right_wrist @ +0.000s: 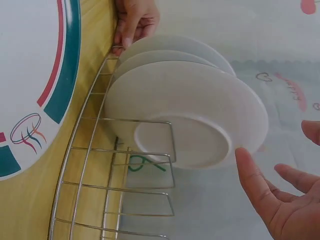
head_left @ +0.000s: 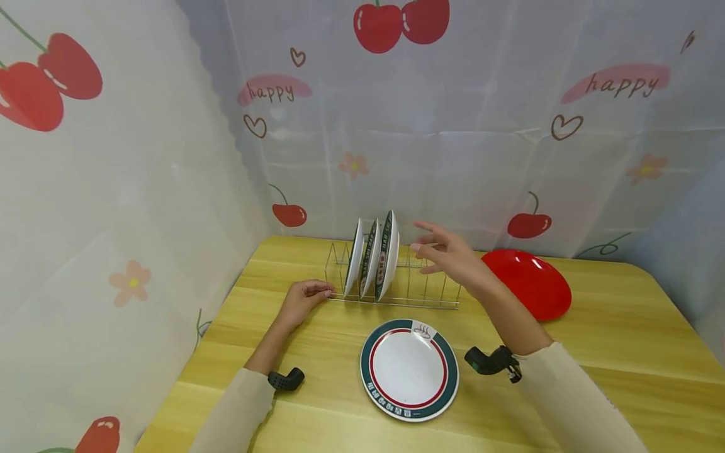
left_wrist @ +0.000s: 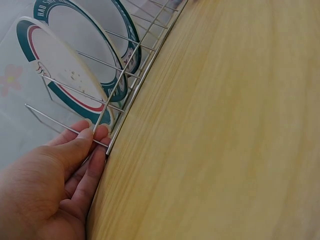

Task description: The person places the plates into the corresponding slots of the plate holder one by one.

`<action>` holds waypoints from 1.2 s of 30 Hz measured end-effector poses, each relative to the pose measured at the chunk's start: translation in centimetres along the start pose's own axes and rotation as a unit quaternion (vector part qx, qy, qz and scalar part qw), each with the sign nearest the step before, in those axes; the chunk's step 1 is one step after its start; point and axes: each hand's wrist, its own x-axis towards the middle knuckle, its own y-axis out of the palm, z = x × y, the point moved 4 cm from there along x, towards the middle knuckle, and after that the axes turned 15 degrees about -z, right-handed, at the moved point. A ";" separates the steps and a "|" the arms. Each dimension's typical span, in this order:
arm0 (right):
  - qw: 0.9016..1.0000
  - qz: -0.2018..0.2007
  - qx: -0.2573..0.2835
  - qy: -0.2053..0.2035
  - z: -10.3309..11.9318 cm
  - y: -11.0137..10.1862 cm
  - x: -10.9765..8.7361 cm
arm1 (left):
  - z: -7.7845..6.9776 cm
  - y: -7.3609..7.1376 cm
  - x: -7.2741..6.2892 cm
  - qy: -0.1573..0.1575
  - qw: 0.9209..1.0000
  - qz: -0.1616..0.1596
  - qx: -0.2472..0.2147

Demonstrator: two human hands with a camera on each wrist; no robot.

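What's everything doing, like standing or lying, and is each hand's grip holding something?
Silver wire rack: standing, partly filled.
Three round white green-rimmed plates: on edge in the rack.
Single round white green-rimmed plate: flat, face up.
Glossy red plate: on the yellow wooden table, partly hidden.
Left hand's grip: pinching the rack's end.
Right hand's grip: holding nothing.

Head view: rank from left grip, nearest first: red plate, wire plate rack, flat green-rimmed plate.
1. Wire plate rack: pinched by the left grip, extending right.
2. Flat green-rimmed plate: right, in front of the rack.
3. Red plate: far right, past the rack's end.
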 end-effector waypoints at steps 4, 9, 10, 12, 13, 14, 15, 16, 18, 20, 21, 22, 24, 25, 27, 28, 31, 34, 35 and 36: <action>0.999 -0.038 0.015 -0.003 -0.4 -2.3 -1.7 | -0.3 0.0 0.0 -0.001 1.000 -0.001 0.002; 0.996 -0.084 0.025 -0.014 -1.3 -5.1 -3.7 | -0.3 0.0 0.0 -0.002 1.000 0.001 0.003; 0.995 -0.093 0.027 -0.013 -1.5 -5.6 -4.1 | -0.3 0.0 0.0 0.000 1.000 0.002 0.002; 0.993 -0.113 0.028 -0.006 -1.9 -6.7 -4.8 | -0.2 0.0 0.0 0.000 1.000 0.001 0.001; 0.992 -0.122 0.032 -0.002 -2.1 -7.3 -5.1 | -0.2 0.0 0.0 0.001 1.000 0.001 0.000; 0.991 -0.131 0.034 0.001 -2.3 -7.8 -5.4 | -0.2 0.0 0.0 0.002 1.000 0.001 -0.002; 0.989 -0.140 0.038 0.003 -2.5 -8.4 -5.6 | -0.2 0.0 0.0 0.002 1.000 0.001 -0.004; 0.988 -0.148 0.042 0.005 -2.7 -9.0 -5.8 | -0.2 0.0 0.0 0.004 1.000 0.002 -0.006; 0.985 -0.161 0.055 0.003 -3.3 -10.0 -6.0 | -0.2 0.0 0.0 0.005 1.000 0.003 -0.010; 0.982 -0.172 0.077 0.001 -4.0 -11.0 -6.1 | -0.2 0.0 0.1 0.007 1.000 0.003 -0.011; 0.980 -0.177 0.089 0.000 -4.4 -11.5 -6.1 | -0.2 0.0 0.1 0.007 1.000 0.002 -0.011; 0.978 -0.181 0.103 0.001 -4.8 -11.9 -6.1 | -0.2 0.0 0.1 0.006 1.000 0.001 -0.010; 0.974 -0.187 0.130 0.004 -5.7 -12.7 -6.2 | -0.2 0.0 0.1 0.004 1.000 0.001 -0.006; 0.971 -0.188 0.145 0.006 -6.1 -13.1 -6.3 | -0.2 0.0 0.2 0.003 1.000 0.001 -0.004; 0.969 -0.193 0.156 0.011 -6.9 -13.7 -6.3 | -0.2 0.0 0.2 0.003 1.000 0.001 0.000; 0.968 -0.196 0.158 0.014 -7.2 -14.0 -6.3 | -0.2 0.0 0.2 0.003 1.000 0.001 0.001; 0.965 -0.210 0.157 0.027 -8.1 -14.8 -6.2 | -0.2 0.0 0.2 0.005 1.000 -0.003 0.006; 0.960 -0.231 0.151 0.041 -9.0 -15.6 -6.2 | -0.4 0.0 0.1 0.006 1.000 -0.007 0.005; 0.958 -0.238 0.155 0.045 -9.3 -15.9 -6.3 | -0.4 0.0 0.1 0.008 1.000 -0.007 0.003; 0.955 -0.245 0.157 0.050 -9.6 -16.2 -6.4 | -0.5 0.0 0.0 0.009 1.000 -0.007 0.001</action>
